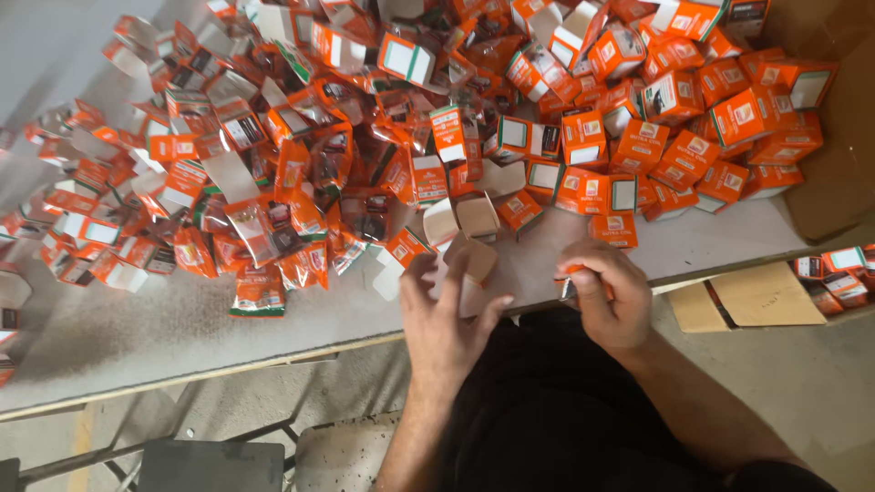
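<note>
- The right hand (609, 296) is pinching a small orange foil sachet (567, 282) at the near edge of the grey tabletop (182, 319), at about five o'clock from the heap; its grip is narrow and curled round the sachet.
- The left hand (444, 314) is hovering with fingers spread wide, holding nothing, just over a small open cardboard carton (478, 258) with its plain brown inside showing, touching or almost touching it; I cannot tell which.
- That carton is lying at the hand's one o'clock, with another open carton (477, 215) just beyond at twelve.
- A heap of loose orange sachets (273, 219) is spreading toward ten o'clock; closed orange-and-white boxes (674, 146) are piling up at two o'clock.
- In my judgement the packing step is under way: sachet in one hand, carton being reached for.
- The next move is likely calling for a steady hold on the carton, mouth turned toward the sachet, so the sachet slides in without snagging the flaps.
</note>
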Demonstrator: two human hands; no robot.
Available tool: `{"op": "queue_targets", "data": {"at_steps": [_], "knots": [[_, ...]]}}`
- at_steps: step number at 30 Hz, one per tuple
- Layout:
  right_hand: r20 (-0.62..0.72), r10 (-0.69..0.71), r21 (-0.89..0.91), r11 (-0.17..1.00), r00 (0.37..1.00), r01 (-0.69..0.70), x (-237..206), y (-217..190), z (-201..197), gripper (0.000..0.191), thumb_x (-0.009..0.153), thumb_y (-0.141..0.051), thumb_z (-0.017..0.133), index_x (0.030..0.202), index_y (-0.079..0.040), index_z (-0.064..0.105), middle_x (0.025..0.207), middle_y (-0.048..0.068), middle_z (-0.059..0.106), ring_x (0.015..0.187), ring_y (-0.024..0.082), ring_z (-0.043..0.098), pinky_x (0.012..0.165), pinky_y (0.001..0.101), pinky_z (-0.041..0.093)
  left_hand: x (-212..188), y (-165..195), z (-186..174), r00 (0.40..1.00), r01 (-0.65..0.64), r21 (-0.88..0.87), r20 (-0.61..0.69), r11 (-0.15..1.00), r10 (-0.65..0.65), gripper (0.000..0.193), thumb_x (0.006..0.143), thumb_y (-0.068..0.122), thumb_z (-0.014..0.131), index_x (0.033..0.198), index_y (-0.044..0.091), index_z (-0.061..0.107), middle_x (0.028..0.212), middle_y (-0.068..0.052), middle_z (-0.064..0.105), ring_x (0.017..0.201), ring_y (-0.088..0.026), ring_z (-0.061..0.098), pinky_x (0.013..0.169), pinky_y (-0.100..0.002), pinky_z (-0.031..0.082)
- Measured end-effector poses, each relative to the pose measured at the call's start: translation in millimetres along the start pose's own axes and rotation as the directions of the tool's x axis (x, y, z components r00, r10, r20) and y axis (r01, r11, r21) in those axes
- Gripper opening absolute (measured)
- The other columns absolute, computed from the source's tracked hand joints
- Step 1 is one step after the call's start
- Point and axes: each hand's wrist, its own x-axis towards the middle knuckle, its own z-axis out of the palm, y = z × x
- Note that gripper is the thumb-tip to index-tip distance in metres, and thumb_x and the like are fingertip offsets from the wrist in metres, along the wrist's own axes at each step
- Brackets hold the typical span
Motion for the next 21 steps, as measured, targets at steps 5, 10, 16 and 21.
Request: {"op": "queue_targets", "data": {"at_steps": [5,10,16,21], "knots": [[0.07,0.129,-0.029,0.992,0.989,-0.127,-1,10,0,0.012,0.099,-0.009,0.062,0.089,-0.003,0.06,0.08,0.006,0.06,0.065,0.019,0.054,0.062,0.0326,0.044,2,-10,11,0.951,0.047,-0.156,0.309,0.987,0.003,0.039,0.081,0.015,0.087,0.112,0.005,0.065,0.112,-0.018,0.065,0.103,-0.039,0.066,0.085,-0.046,0.058],[0.224,0.112,-0.322,0.946,0.968,-0.034,11,0,13,0.041,0.078,-0.034,0.087,0.088,-0.005,0.058,0.078,0.01,0.06,0.065,0.026,0.059,0.057,0.0357,0.046,-7,-34,4,0.867,-0.169,-0.329,0.4,0.929,0.298,0.036,0.08,0.019,0.085,0.103,0.003,0.062,0.126,-0.017,0.068,0.115,-0.038,0.067,0.094,-0.046,0.058],[0.218,0.352,-0.319,0.907,0.91,-0.275,14,4,24,0.02,0.095,-0.021,0.07,0.104,-0.006,0.06,0.081,0.012,0.071,0.069,0.028,0.07,0.059,0.039,0.052,-13,-43,8,0.905,-0.355,-0.107,0.21,0.929,0.37,0.037,0.08,0.008,0.077,0.116,-0.001,0.069,0.137,-0.018,0.066,0.124,-0.036,0.069,0.101,-0.043,0.06],[0.295,0.284,-0.464,0.877,0.912,-0.124,19,7,30,0.023,0.096,-0.022,0.072,0.103,-0.006,0.058,0.081,0.012,0.071,0.074,0.032,0.069,0.062,0.0419,0.051,-38,-25,27,0.971,-0.211,-0.152,0.079,0.966,0.225,0.051,0.079,0.022,0.089,0.114,-0.003,0.063,0.125,-0.023,0.065,0.113,-0.041,0.067,0.092,-0.047,0.058]]}}
